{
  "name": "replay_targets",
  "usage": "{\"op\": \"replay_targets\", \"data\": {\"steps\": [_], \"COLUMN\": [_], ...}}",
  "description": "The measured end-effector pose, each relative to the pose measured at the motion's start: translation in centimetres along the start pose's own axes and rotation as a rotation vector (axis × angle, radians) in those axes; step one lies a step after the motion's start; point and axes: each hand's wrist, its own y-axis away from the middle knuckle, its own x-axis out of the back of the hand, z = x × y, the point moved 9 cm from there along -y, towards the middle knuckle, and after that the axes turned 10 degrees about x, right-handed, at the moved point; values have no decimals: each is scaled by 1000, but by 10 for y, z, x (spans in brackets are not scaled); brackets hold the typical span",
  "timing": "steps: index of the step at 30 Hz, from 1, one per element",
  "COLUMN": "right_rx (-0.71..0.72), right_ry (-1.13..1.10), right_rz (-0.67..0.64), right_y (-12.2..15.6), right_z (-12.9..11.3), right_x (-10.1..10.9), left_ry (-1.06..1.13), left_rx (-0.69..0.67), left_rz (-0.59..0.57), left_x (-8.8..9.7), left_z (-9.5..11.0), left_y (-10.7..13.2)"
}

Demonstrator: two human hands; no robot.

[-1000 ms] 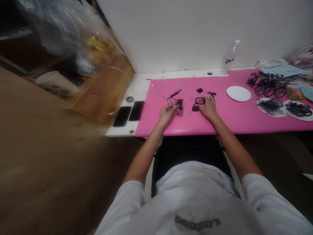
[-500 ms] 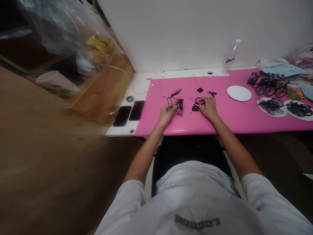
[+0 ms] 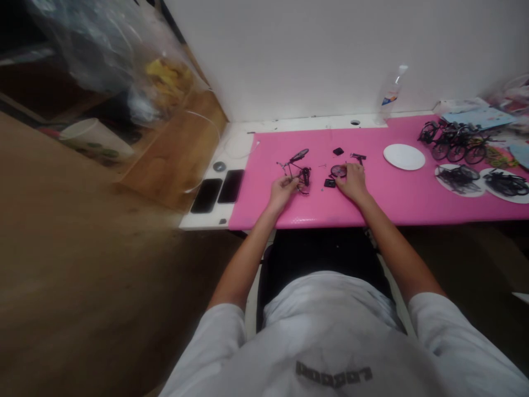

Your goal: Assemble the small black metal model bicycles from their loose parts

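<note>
Wheel from frame: the small black spoked wheel (image 3: 338, 171) lay flat on the glossy pink mat (image 3: 318, 212), to the right of the thin black miniature bicycle frame (image 3: 306, 175), with a bare strip of mat between.
Frame's long axis: it ran roughly away from the person, the far end leaning a little rightward.
Nearer hand to wheel: the right hand (image 3: 353, 181), its fingertips at the wheel's right edge, apparently touching; the left hand (image 3: 282, 189) was well apart from it.
Left hand: narrow, thumb and fingers pinched on the frame's near part, palm side toward the right.
Right hand: low over the mat, fingers curved leftward; whether they gripped the wheel, I could not tell.
Beside the wheel: a flat black rectangular piece (image 3: 329, 183), just nearer the person.
</note>
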Motion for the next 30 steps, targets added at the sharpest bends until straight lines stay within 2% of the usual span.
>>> {"op": "replay_targets", "data": {"steps": [17, 27, 30], "right_rx": [-26, -107, -90], "right_ry": [98, -84, -167], "right_rz": [-62, 108, 144], "right_y": [1, -4, -5], "right_z": [-14, -1, -4], "right_x": [11, 28, 33], "left_ry": [14, -1, -2], "left_rx": [14, 40, 44], "left_rz": [9, 17, 17], "left_x": [0, -2, -3], "left_z": [0, 1, 1], "left_y": [1, 3, 3]}}
